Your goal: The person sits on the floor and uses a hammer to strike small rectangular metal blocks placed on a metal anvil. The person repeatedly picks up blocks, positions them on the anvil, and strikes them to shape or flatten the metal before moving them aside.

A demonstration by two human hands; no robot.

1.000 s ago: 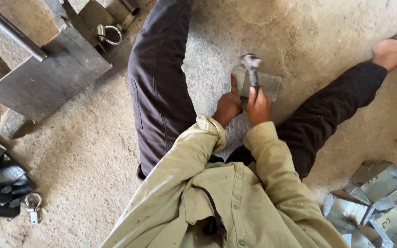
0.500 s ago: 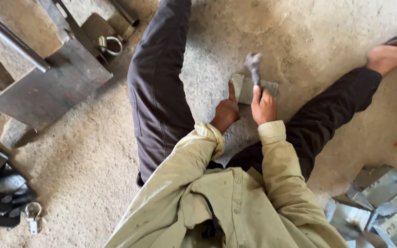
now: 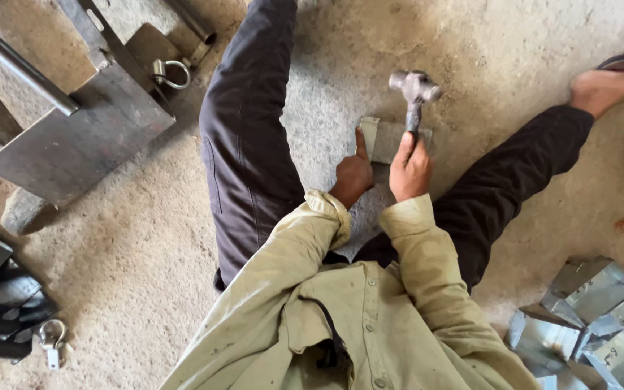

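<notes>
Grey sheet metal, a small flat piece (image 3: 388, 139) with one folded edge, lies on the concrete floor (image 3: 146, 238) between the person's spread legs, near the middle of the view. The left hand (image 3: 353, 175) is mostly curled, with one finger stretched out straight and its tip pressing the folded left edge of the piece. The right hand (image 3: 409, 167) is clenched in a fist round the dark handle of a hammer (image 3: 414, 94); the steel double-ended head stands raised above the far edge of the piece, clear of it.

Both sleeves are of worn olive cloth with buttons down the shirt front, and the trousers (image 3: 247, 144) are dark and dusty. A bare foot (image 3: 601, 87) rests toward the floor's right edge.

At the lower right corner sits a heap of bent, shiny sheet-metal pieces (image 3: 594, 318), angular and overlapping, some with dark marks. Toward the upper left corner lies a heavy steel plate (image 3: 81, 137), dull and scratched, with a bar (image 3: 16, 61) running over it and a small round shackle (image 3: 171, 74) just beside its far corner. At the lower left edge is a stack of dark metal parts (image 3: 1, 310) with a small padlock (image 3: 52, 339) beside it. The floor itself is rough, pale and gritty, with sandy patches.
</notes>
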